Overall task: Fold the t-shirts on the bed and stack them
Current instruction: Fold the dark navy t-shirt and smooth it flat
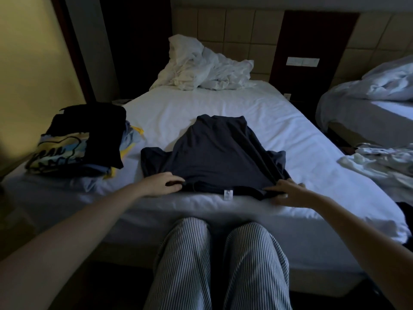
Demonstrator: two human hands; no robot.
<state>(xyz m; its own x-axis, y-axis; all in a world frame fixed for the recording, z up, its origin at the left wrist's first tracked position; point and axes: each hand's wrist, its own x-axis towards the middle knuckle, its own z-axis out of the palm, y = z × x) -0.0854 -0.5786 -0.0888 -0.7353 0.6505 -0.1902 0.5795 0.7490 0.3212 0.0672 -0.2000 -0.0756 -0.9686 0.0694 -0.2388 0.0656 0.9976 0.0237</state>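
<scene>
A dark navy t-shirt [218, 153] lies spread on the white bed [290, 135], its collar end with a small white label toward me. My left hand [164, 183] grips the shirt's near left shoulder, fingers curled into the cloth. My right hand [287, 193] pinches the near right shoulder, where the fabric bunches. At the left of the bed sits a stack of folded shirts [82, 142], a black one on top of a yellow and blue printed one.
A crumpled white duvet and pillow [203, 66] lie at the head of the bed. Light, rumpled garments [384, 162] sit on the bed's right edge. A second bed [368, 104] stands at the right. My striped-trousered legs [219, 265] touch the bed's foot.
</scene>
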